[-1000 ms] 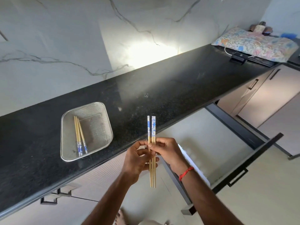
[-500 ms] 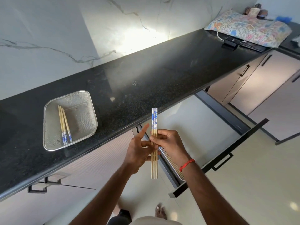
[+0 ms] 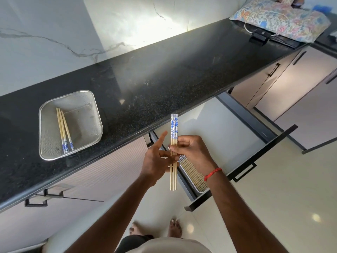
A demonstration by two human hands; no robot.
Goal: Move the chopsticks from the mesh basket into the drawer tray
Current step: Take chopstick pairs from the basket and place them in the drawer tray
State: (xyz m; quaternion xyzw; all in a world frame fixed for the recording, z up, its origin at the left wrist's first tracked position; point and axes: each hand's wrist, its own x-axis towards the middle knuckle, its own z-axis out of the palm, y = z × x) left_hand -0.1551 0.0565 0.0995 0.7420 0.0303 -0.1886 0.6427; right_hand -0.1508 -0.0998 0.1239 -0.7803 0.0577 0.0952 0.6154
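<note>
Right hand (image 3: 191, 152): closed around a bundle of held chopsticks (image 3: 173, 170), 3 by count, pinched at mid-length between thumb and fingers; sticks upright in view, blue-patterned ends uppermost. A red thread band (image 3: 212, 174) circles the wrist.

Left hand (image 3: 156, 161): open, fingers spread, index finger extended upward; fingertips touching the bundle from the left, just below the right hand's grip.

Drawer tray (image 3: 197, 189): below and just right of the hands, in the near left corner of the open drawer (image 3: 237, 136); contains a row of stored chopsticks (image 3: 191, 170) lying side by side, partly hidden by the right wrist.

Mesh basket (image 3: 49, 125): well to the left of the hands, on the black worktop (image 3: 164, 79); holds remaining chopsticks (image 3: 63, 128), about 3, lying together with patterned ends toward the person.

Patterned cushion (image 3: 280, 19): far beyond and right of the hands, at the worktop's end, with a white cable (image 3: 248, 29) across it and a black device (image 3: 259, 36) beside it.

Bare feet (image 3: 175, 228): on the floor below the hands.
</note>
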